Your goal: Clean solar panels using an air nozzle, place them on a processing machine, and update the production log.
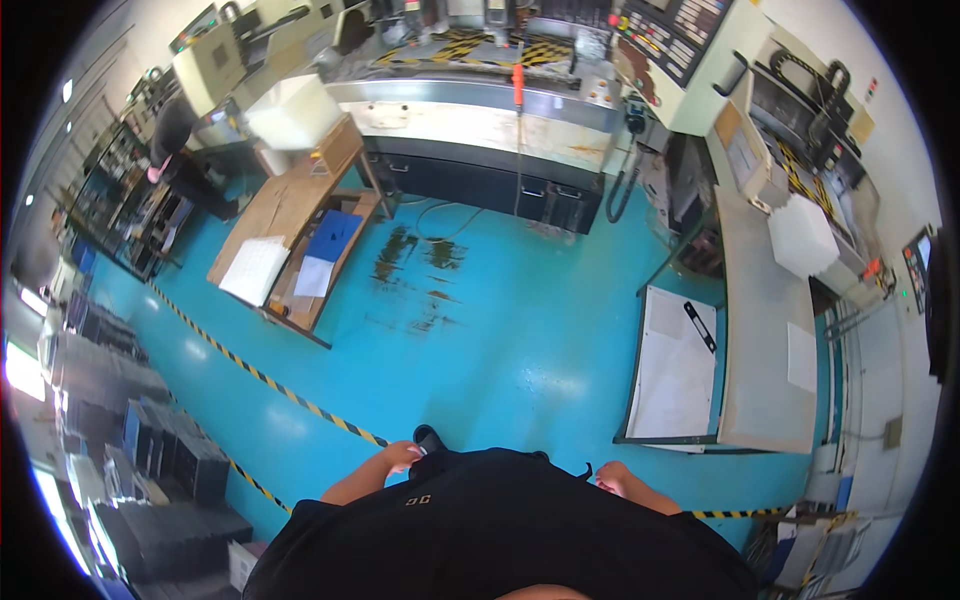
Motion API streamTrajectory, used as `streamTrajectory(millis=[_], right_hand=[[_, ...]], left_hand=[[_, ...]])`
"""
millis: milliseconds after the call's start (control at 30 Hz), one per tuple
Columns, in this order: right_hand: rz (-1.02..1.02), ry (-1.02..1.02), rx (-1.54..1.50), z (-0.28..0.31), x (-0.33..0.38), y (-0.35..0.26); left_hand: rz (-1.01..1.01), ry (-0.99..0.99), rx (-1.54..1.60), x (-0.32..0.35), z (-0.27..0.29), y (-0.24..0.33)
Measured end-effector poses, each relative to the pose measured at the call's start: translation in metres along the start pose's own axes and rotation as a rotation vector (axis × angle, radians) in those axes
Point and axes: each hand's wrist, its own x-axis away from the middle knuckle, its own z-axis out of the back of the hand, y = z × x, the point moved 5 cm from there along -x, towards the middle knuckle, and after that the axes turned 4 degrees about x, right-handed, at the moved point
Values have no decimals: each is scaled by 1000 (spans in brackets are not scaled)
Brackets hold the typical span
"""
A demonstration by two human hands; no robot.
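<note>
My left hand (403, 456) is at the left side of my black top (500, 510), its fingers curled by the cloth. A small pale spot shows at its fingertips, too small to name. My right hand (612, 478) is at the other side, fingers bent inward. Just beside its fingertips a short black strap-like piece (588, 471) sticks up; whether the fingers pinch it is not plain. One of my dark shoes (428, 438) shows past my left hand.
A wooden table (262, 212) with white sheets and a blue folder stands ahead left. To the right is a grey workbench (765, 380) with a lower shelf. A large machine (470, 125) spans the far side. Striped tape (250, 372) crosses the blue floor. Another person (180, 150) stands far left.
</note>
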Motion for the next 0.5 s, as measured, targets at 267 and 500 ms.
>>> streamTrajectory(millis=[267, 500], right_hand=[[89, -15, 384, -77, 23, -190], [845, -67, 1195, -196, 23, -328]], left_hand=[[38, -50, 172, -16, 56, -167], [159, 50, 362, 2, 168, -207]])
